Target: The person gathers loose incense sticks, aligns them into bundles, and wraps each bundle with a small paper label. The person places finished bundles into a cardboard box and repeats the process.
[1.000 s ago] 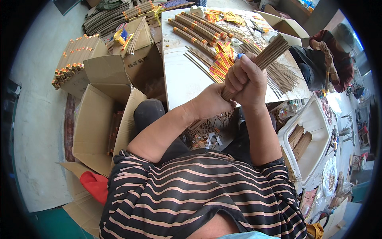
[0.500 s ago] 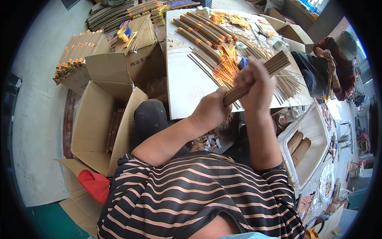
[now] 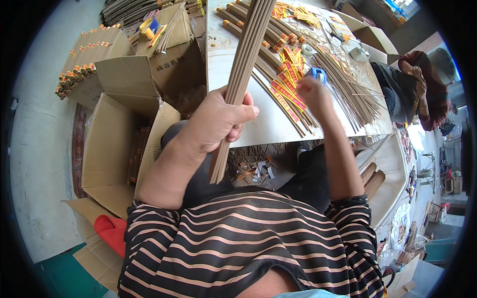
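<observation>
My left hand (image 3: 218, 119) is wrapped round a bundle of brown incense sticks (image 3: 248, 54), held upright and slightly tilted above the near edge of the white table (image 3: 266, 138). My right hand (image 3: 317, 98) is over the table, its fingers curled together beside a blue tape dispenser (image 3: 318, 75); whether anything is in them is hidden. Red and yellow paper labels (image 3: 288, 97) lie in a fanned pile just left of that hand. Loose incense sticks (image 3: 348, 92) spread out to its right. Finished bundles with label bands (image 3: 272, 37) lie behind.
An open cardboard box (image 3: 107, 154) with bundles inside stands at my left. Beyond it are stacked bundles (image 3: 84, 59). A white tub (image 3: 392, 186) with brown bundles sits at the right. Another person (image 3: 427, 89) sits past the table's right side. Paper scraps (image 3: 258, 169) litter the floor.
The bundle went from lying across both hands to upright in my left hand, which moved left. My right hand let go of it and now is beside the tape dispenser.
</observation>
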{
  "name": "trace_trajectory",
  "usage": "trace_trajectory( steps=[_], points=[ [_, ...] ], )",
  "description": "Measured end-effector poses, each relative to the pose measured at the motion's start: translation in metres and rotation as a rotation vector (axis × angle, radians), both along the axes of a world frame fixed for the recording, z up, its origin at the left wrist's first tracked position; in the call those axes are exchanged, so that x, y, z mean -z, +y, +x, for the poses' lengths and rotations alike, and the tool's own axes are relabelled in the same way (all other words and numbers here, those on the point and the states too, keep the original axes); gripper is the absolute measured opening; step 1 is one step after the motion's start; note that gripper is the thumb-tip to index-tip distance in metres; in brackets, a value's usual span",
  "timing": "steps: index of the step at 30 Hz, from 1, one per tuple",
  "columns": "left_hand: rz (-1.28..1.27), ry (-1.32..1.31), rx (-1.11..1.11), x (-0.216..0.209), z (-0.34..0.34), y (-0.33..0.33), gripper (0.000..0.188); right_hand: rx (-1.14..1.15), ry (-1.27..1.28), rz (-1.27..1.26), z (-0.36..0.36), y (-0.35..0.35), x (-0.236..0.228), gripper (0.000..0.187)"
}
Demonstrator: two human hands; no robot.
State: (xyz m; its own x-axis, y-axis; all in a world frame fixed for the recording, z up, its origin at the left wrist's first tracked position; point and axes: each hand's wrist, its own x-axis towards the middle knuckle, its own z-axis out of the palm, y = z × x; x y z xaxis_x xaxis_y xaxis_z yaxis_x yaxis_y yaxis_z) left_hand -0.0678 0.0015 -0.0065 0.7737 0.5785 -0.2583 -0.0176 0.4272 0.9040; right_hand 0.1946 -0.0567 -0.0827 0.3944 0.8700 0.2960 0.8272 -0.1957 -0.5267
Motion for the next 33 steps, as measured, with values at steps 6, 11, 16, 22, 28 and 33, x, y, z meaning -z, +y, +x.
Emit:
trace_trajectory(
  steps=[6, 11, 16, 22, 28, 33],
  points=[
    [-0.049, 0.186, 0.148, 0.003, -0.020, 0.013, 0.014, 0.093, -0.118, -0.182, -0.001, 0.018, 0.046, 0.025],
    [-0.218, 0.230, 0.140, 0.028, -0.032, 0.014, 0.015, 0.040, -0.162, -0.286, -0.003, 0.029, 0.051, 0.024],
    [-0.254, 0.229, 0.123, 0.040, -0.037, 0.015, 0.015, 0.027, -0.163, -0.200, 0.000, 0.029, 0.057, 0.020],
    [-0.288, 0.221, 0.120, 0.046, -0.036, 0.011, 0.015, -0.011, -0.190, -0.223, 0.004, 0.031, 0.057, 0.019],
    [-0.279, 0.217, 0.109, 0.049, -0.035, 0.008, 0.015, -0.067, 0.105, 0.028, 0.014, 0.028, 0.056, 0.013],
    [-0.271, 0.207, 0.112, 0.045, -0.036, 0.004, 0.015, -0.002, 0.347, -0.161, 0.009, 0.019, 0.038, 0.020]
  ],
)
